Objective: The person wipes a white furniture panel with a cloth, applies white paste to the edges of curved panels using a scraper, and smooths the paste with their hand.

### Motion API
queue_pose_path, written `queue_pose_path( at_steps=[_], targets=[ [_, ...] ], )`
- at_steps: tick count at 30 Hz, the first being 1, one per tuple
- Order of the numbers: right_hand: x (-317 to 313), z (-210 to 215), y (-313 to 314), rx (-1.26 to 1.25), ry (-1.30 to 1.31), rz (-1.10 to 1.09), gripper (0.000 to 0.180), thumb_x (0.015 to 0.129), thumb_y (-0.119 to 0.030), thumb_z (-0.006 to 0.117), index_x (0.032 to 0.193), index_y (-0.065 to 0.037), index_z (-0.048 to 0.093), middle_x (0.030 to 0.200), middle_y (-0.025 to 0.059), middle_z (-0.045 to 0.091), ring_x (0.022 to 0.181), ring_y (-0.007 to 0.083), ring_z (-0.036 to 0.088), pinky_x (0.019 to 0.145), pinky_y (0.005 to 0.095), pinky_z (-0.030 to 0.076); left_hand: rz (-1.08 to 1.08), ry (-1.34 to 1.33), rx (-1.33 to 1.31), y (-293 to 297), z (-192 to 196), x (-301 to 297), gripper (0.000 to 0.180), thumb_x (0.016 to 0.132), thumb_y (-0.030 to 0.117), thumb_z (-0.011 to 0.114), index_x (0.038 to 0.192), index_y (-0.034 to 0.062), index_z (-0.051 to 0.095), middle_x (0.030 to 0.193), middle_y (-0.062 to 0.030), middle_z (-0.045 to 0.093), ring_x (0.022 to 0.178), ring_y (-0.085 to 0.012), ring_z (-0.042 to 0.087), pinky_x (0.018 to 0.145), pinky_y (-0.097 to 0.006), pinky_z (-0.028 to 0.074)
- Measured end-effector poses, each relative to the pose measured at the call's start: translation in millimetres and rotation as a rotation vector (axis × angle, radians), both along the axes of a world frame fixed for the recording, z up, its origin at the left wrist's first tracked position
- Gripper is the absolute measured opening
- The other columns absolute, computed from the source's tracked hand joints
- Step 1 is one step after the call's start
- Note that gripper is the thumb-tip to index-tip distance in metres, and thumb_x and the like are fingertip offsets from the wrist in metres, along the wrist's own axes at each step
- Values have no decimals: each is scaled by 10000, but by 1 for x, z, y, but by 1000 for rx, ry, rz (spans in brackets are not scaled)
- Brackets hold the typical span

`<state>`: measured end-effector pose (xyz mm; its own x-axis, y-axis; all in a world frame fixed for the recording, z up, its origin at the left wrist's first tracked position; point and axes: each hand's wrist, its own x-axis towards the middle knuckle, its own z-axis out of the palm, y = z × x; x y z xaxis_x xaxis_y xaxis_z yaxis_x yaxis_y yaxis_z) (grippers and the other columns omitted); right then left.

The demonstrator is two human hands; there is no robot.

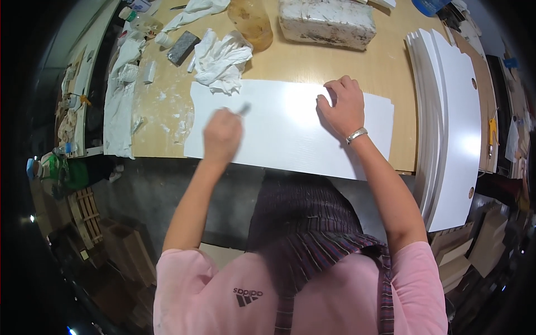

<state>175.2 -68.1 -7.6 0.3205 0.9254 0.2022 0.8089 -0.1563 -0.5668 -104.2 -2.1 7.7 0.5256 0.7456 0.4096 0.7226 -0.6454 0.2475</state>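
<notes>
A flat white panel [273,125] lies across the wooden table in front of me. My left hand [222,135] is closed above its left part, slightly blurred. From its fingers sticks out a small grey blade [244,109], smeared by motion, its exact kind unclear. My right hand [344,106], with a bracelet at the wrist, rests on the panel near the far edge. Its fingers are bent and its thumb stands apart, with nothing visible between them. Just beyond the panel's far left edge lies a crumpled white cloth [222,60], touching it.
Several white panels [455,123] stand stacked along the right side. A stained white block [328,23] and an amber plastic bottle [250,25] are at the back. A dark grey block [183,48] lies on the table [159,114] at the left, near white smears.
</notes>
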Motion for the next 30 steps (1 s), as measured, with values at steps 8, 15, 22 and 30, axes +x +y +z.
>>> queue_pose_path(
  at_steps=[8,15,22,30],
  targets=[
    [10,12,-66,306,25,-40,307,682,-92,652,985,-41,651,1049,142,551,1007,311,502,877,431,400,198,-267,-129,32,-13,-31,164,825,-46,546,946,9,641,889,-140,600,856,-327,577,760,-397,456],
    [4,19,-134,70,-78,-181,431,711,-86,643,1135,-17,613,1172,213,505,1116,369,460,968,460,370,226,-277,-210,29,-7,-28,75,817,-4,598,872,28,637,847,-113,608,816,-307,587,721,-383,455],
    [-1,-1,-135,26,-254,-218,499,733,-121,616,1213,5,566,1200,237,505,1112,391,454,968,485,365,221,-299,-299,26,-8,-30,30,811,9,618,829,20,640,819,-111,610,758,-297,588,675,-380,458],
    [-2,1,-135,26,-316,-224,490,733,-122,604,1204,9,568,1162,235,529,1064,399,477,932,487,388,-63,-287,-111,44,1,-19,58,806,-13,601,801,31,637,818,-110,610,765,-284,597,670,-380,479]
  ],
)
